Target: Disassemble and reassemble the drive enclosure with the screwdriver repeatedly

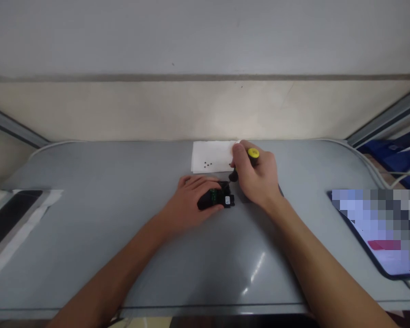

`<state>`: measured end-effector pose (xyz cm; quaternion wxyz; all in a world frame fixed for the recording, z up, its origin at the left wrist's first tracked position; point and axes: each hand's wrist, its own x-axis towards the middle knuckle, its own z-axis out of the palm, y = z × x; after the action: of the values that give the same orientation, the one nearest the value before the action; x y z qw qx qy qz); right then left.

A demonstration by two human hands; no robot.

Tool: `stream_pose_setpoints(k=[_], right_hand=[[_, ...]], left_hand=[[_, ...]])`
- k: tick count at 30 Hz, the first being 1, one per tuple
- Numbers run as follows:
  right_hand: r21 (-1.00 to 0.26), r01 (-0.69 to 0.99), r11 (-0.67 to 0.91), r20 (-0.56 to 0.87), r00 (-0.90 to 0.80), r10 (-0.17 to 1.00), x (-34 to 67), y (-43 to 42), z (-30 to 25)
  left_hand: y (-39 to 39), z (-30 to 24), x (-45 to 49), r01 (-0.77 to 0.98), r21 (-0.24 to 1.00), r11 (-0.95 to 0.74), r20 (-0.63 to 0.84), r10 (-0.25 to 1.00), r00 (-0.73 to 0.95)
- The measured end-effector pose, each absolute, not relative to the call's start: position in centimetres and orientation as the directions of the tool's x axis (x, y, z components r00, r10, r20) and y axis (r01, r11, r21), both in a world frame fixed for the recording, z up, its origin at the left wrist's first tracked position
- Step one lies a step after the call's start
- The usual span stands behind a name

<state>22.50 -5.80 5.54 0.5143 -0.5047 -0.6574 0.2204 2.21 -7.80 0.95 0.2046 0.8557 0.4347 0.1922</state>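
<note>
A small black electronic device [227, 200] with a green circuit board and a white label lies on the grey table. My left hand [191, 200] is closed around its left side, thumb along the near edge and fingers over the far one. In my right hand [258, 175] is a screwdriver [253, 154] with a black handle and a yellow end cap. Its handle leans, and the tip points down at the device's far right part; whether it sits in a screw I cannot tell. Just behind, several tiny dark screws [207, 164] rest on a folded white paper [198, 152].
The grey table [123, 182] reaches back to a pale wall panel [140, 109]. At the right lies a tablet-like screen [372, 228], partly blurred out. A black flat object [13, 218] with a white border is at the left. Cables [358, 159] run along the right edge.
</note>
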Motion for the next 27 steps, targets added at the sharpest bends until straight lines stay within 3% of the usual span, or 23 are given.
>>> stream_pose_setpoints(k=[27], right_hand=[[-0.802,0.418,0.427,0.472,0.004,0.882,22.5,-6.04,5.5]], left_hand=[[-7.86,1.12,2.24,0.665,0.524,-0.532,0.146,0.825,0.545]])
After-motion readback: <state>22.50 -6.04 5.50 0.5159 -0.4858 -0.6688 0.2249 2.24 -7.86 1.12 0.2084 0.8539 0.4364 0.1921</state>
